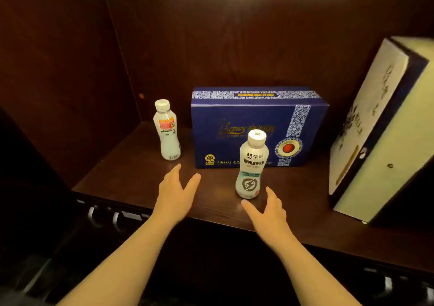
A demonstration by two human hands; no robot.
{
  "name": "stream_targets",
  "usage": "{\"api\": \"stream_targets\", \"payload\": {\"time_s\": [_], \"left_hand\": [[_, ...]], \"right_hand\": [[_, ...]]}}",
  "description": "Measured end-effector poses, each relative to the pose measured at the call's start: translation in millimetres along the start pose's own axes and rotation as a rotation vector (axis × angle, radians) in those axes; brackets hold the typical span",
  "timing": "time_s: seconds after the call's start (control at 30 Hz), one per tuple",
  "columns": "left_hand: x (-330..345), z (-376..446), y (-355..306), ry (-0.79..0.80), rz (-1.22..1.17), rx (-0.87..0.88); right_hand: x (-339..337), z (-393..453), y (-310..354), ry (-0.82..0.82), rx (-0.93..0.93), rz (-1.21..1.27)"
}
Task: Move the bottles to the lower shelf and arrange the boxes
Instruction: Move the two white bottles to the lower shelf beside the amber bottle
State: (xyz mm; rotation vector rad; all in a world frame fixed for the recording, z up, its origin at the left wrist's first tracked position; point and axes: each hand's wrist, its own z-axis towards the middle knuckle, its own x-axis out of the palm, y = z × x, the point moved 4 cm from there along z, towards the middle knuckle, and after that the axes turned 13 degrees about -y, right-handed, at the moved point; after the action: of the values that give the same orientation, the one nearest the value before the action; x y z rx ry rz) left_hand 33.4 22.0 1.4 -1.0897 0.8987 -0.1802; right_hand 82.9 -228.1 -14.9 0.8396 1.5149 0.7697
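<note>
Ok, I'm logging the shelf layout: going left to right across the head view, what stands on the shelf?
Bottle with the red label → blue box → bottle with the grey emblem, standing in front of the blue box's right part → cream and navy box, tilted at the far right.

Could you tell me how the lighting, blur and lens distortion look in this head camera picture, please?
Head view: a warm light from above glares on the shelf board beside the near bottle; the cabinet's corners fall into deep shadow; the top edge is a blurred bright patch; the wide lens bends the cream box into a lean at right; the blue box has soft, barely legible print; both hands are sharp enough.
</note>
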Motion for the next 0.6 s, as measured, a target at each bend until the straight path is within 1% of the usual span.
{"api": "stream_targets", "payload": {"time_s": [0.13, 0.17, 0.33, 0.43, 0.5, 0.6], "left_hand": [[15, 36, 36, -0.108, -0.049, -0.124], [19, 43, 44, -0.143, -0.039, -0.13], [28, 96, 54, -0.32, 0.012, -0.097], [32, 126, 55, -0.402, -0.02, -0.09], [36, 143, 57, -0.429, -0.065, -0.088], [42, 162, 56, -0.419, -0.097, -0.07]], "right_hand": [[25, 17, -6, -0.142, -0.043, 0.031], [30, 21, -7, -0.185, -0.043, 0.042], [46, 42, 6, -0.346, -0.106, 0.08], [52, 55, 6, -0.41, -0.08, 0.181], [55, 64, 5, -0.438, -0.064, 0.205], [58, 75, 4, -0.461, -0.077, 0.207]]}}
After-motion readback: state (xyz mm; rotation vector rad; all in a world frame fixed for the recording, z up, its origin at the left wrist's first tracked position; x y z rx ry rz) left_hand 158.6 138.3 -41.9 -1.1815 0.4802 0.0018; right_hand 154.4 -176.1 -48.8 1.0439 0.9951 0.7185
